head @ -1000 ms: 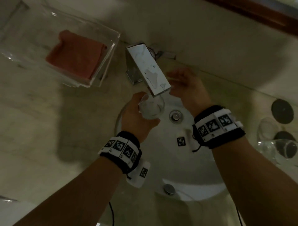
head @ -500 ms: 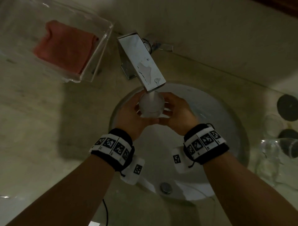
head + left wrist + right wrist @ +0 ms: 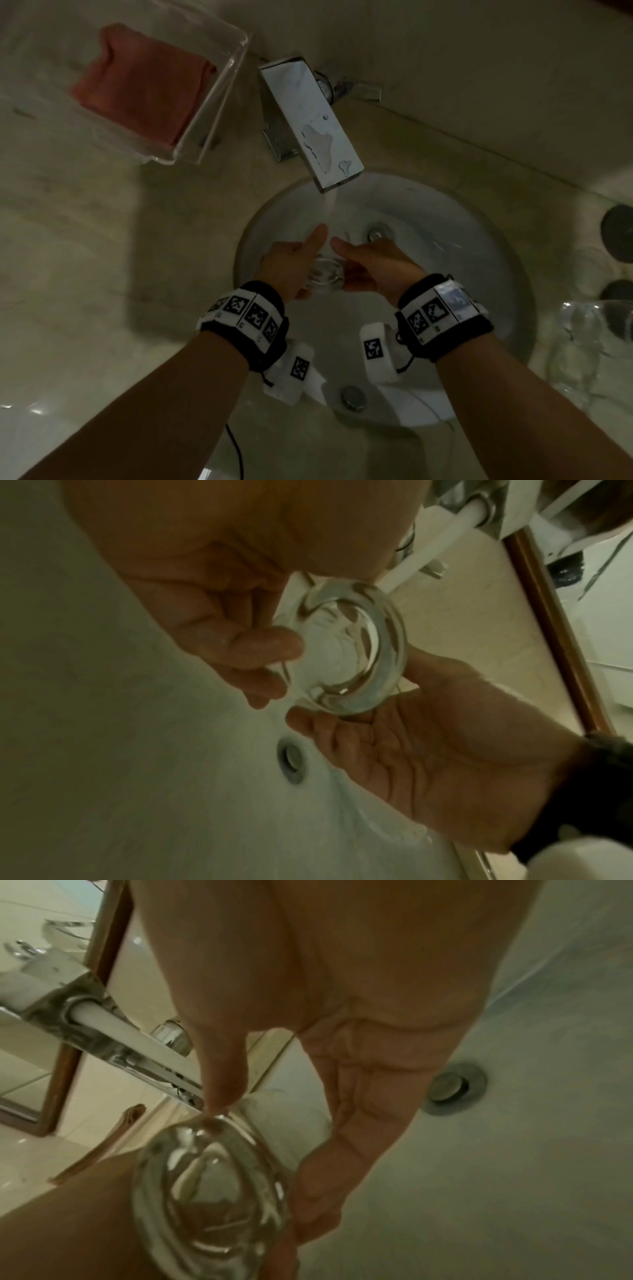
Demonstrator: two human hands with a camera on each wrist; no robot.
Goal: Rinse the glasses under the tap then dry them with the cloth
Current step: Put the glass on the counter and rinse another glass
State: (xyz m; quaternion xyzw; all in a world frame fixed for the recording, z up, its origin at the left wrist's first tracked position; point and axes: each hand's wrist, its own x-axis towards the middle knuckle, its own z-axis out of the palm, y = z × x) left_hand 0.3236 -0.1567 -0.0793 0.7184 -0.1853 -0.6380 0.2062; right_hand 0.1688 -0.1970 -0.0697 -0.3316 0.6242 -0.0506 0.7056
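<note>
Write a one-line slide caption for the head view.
Both hands hold a clear glass under the running tap above the basin.

Clear tray [image 3: 219, 113] on counter [image 3: 68, 257]; dark coasters [image 3: 618, 236] right.

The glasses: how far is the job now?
Done: nothing shows as finished. In hand: left hand and right hand hold one glass under the running tap. Left: other glasses wait beside the basin; the cloth lies folded, unused.
</note>
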